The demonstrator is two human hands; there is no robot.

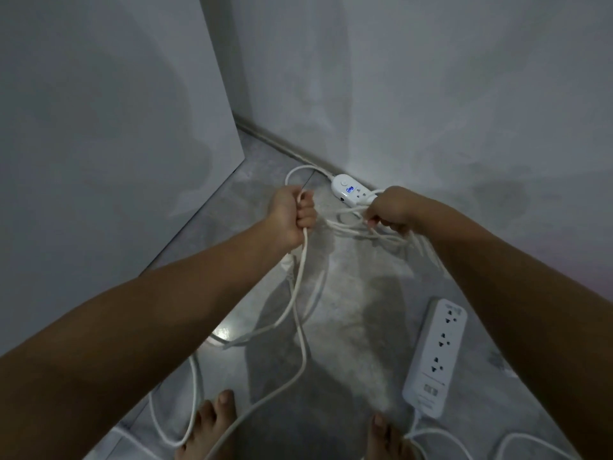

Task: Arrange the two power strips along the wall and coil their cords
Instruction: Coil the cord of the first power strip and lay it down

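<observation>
Left hand (295,215): fisted around the white cord (300,277), feeding slack up from the floor (351,313).
Right hand (388,209): closed on gathered loops, keeping the coil together.
Far power strip (351,190): against the wall (431,94), display lit.
Near power strip (436,356): flat on the floor, away from the wall, apparently not yet arranged.

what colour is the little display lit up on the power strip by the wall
Blue, glowing on the white power strip's small display against the wall, seen in the head view.
</observation>
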